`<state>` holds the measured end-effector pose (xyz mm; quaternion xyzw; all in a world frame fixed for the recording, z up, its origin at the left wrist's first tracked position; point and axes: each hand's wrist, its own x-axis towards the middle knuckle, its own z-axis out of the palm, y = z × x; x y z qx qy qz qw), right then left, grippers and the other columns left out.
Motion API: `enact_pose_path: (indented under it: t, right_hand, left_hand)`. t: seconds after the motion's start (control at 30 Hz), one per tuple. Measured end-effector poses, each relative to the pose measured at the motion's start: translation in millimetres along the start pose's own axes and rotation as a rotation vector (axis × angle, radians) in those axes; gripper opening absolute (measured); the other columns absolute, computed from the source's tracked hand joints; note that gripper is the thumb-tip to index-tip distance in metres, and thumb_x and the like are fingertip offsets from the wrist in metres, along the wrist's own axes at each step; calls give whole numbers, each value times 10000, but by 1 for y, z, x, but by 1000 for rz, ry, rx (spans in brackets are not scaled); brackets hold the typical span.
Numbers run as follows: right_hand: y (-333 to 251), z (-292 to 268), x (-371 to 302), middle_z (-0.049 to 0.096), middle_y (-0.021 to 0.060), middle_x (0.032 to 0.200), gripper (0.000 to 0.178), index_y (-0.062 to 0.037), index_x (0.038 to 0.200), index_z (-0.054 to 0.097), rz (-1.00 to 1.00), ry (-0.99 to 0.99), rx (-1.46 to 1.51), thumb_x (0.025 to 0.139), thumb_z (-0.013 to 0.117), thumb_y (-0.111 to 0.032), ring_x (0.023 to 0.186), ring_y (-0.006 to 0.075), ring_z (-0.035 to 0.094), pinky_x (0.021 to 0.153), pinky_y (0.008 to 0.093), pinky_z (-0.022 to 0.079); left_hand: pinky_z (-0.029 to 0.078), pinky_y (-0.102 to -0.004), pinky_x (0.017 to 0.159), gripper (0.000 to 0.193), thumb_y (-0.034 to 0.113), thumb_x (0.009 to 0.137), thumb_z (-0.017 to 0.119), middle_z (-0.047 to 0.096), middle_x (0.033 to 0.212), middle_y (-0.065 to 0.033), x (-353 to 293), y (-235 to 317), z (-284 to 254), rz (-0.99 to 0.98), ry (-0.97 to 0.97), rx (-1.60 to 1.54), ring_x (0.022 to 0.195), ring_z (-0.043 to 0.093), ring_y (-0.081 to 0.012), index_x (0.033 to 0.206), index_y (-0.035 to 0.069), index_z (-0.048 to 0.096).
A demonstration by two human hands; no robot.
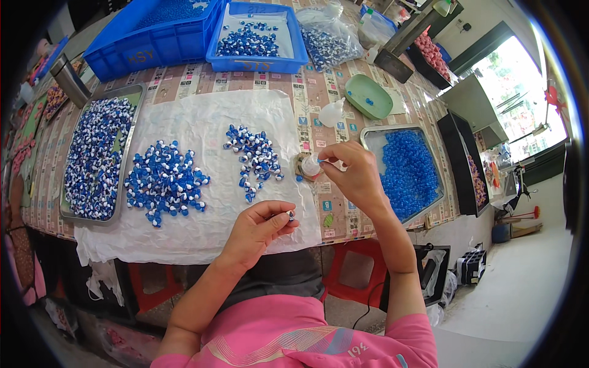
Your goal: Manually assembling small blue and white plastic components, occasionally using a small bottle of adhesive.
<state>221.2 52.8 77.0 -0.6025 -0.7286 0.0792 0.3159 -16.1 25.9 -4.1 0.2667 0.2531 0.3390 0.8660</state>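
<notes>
My left hand (261, 228) is closed, with a small blue-and-white bead piece (291, 215) pinched between thumb and fingertips above the white paper's front edge. My right hand (354, 170) is in a pinch over a small round clear container (310, 165); a speck of blue shows at its fingertips, probably a blue bead (319, 161), though it is mostly hidden. One loose blue bead (299, 178) lies beside the container. On the white paper (215, 116) are a small group of blue-and-white pieces (254, 153) and a larger heap (165, 181) to its left.
A metal tray of blue beads (366, 138) lies right of my right hand. Another metal tray (143, 98) full of blue-and-white pieces is at left. Behind stand blue bins (264, 65), a filled plastic bag (331, 37), a green dish (374, 109) and a white bottle-like object (332, 114).
</notes>
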Motion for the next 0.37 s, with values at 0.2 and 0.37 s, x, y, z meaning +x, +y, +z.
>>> enact_pose_path:
  t: [0.2, 0.37]
  right_hand:
    - [0, -1, 0, 709, 64, 835, 172, -49, 916, 722, -29, 12, -4, 754, 766, -10, 769, 194, 659, 650, 312, 503]
    - [-6, -5, 0, 709, 66, 839, 164, -51, 907, 722, -44, 30, -3, 755, 763, -4, 776, 194, 664, 651, 316, 507]
  left_hand:
    - [558, -306, 897, 244, 60, 981, 617, 673, 1079, -92, 1, 0, 0, 11, -17, -6, 986, 693, -194, 1208, -28, 630]
    - [557, -307, 903, 245, 57, 981, 614, 673, 1081, -99, 1, 0, -1, 11, -13, -10, 989, 693, -196, 1209, -31, 628]
